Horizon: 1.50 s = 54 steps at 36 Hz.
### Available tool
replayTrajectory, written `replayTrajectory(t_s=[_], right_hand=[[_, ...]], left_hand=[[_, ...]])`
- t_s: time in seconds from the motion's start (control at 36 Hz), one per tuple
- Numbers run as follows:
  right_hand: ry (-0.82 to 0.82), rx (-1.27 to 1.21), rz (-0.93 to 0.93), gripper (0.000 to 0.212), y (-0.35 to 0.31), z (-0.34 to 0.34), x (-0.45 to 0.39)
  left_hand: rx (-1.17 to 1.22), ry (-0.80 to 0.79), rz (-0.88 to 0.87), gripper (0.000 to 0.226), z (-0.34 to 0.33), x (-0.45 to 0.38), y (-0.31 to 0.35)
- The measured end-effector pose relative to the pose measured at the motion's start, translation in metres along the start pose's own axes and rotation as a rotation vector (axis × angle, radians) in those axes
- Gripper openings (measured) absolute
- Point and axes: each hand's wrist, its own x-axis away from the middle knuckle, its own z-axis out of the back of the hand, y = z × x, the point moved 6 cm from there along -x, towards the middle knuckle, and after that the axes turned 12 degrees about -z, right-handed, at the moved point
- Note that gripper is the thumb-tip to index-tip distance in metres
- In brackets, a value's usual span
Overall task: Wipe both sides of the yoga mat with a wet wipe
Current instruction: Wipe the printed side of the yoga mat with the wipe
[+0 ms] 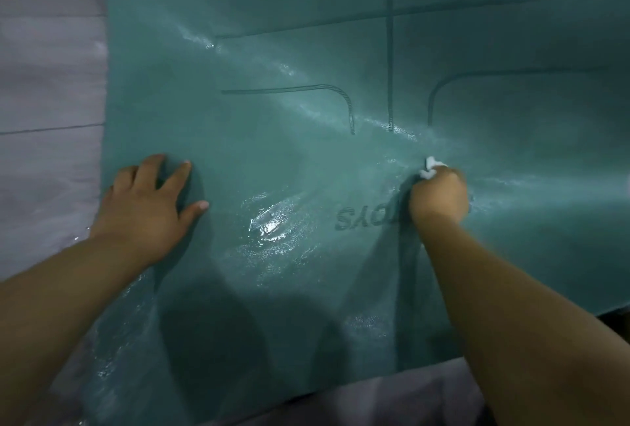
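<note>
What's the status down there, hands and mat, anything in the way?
Left hand flat on yoga mat, fingers spread. Right hand gripping wet wipe, pressed to mat. Mat streaked wet. Nothing in the way.

A single head-worn wide-angle view looks forward and steeply down from just behind and above both hands, close enough that the forearms enter from the bottom corners. The left hand (150,200) and right hand (439,192) sit mid-frame; the yoga mat (306,152) ahead of them fills most of it.

Wet-glossy textured foam mat (306,170)
</note>
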Motion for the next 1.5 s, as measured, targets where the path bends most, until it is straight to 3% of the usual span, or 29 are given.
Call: replayTrajectory(t_s=[0.08,0.17,0.25,0.33,0.39,0.44,0.53,0.58,0.61,0.67,0.78,0.86,0.94,1.0,1.17,1.25,1.33,1.44,1.5], right_hand=[[-0.031,-0.056,0.045,0.029,-0.023,-0.028,0.041],[-0.069,-0.114,0.558,0.033,-0.078,-0.05,0.118],[-0.341,-0.054,1.119,0.035,-0.105,-0.065,0.193],[-0.441,0.032,1.477,0.031,-0.102,-0.056,0.216],[-0.411,0.062,1.379,0.03,-0.103,-0.051,0.184],[-0.288,0.11,1.017,0.036,-0.096,-0.043,0.118],[-0.069,0.108,0.319,0.036,-0.058,-0.014,0.022],[0.0,0.04,0.088,0.033,-0.046,-0.012,0.009],[-0.011,0.015,0.065,0.032,-0.05,-0.021,0.015],[-0.053,-0.006,0.201,0.035,-0.075,-0.042,0.052],[-0.316,0.026,0.812,0.04,-0.135,-0.084,0.182],[-0.576,0.073,1.293,0.036,-0.132,-0.094,0.275],[-0.66,0.034,1.557,0.039,-0.104,-0.085,0.298],[-0.63,0.081,1.522,0.033,-0.1,-0.077,0.27],[-0.07,0.029,0.438,0.041,-0.068,-0.033,0.107],[-0.019,-0.033,0.209,0.039,-0.054,-0.042,0.136],[-0.116,-0.089,0.532,0.032,-0.071,-0.062,0.227],[-0.605,-0.015,1.224,0.026,-0.082,-0.082,0.349],[-0.722,0.047,1.407,0.024,-0.087,-0.08,0.353]], left_hand=[[0.024,0.008,0.014,0.066,-0.003,0.001,0.003],[0.038,-0.002,-0.005,0.064,-0.005,0.001,0.002],[0.021,-0.033,-0.044,0.06,-0.003,0.0,-0.007],[0.012,-0.033,-0.042,0.058,0.002,0.005,-0.02],[0.026,-0.023,-0.022,0.058,0.002,0.008,-0.028],[0.019,-0.001,-0.032,0.057,0.002,0.01,-0.031],[0.018,0.051,-0.046,0.055,-0.003,0.009,-0.032],[0.008,0.087,-0.057,0.053,-0.006,0.008,-0.033],[0.002,0.108,-0.069,0.05,-0.008,0.007,-0.034],[0.006,0.12,-0.078,0.052,-0.009,0.008,-0.036],[0.013,0.059,-0.102,0.053,-0.009,0.006,-0.039],[0.006,-0.004,-0.129,0.056,-0.007,0.008,-0.045],[0.016,-0.012,-0.141,0.057,-0.006,0.016,-0.054],[0.037,-0.004,-0.148,0.056,-0.006,0.021,-0.058],[0.131,0.049,-0.146,0.053,-0.007,0.028,-0.056],[0.166,0.042,-0.132,0.053,-0.005,0.031,-0.054],[0.185,0.013,-0.13,0.054,-0.003,0.034,-0.053],[0.171,-0.041,-0.143,0.054,-0.003,0.041,-0.057],[0.171,-0.029,-0.166,0.052,-0.005,0.044,-0.063]])
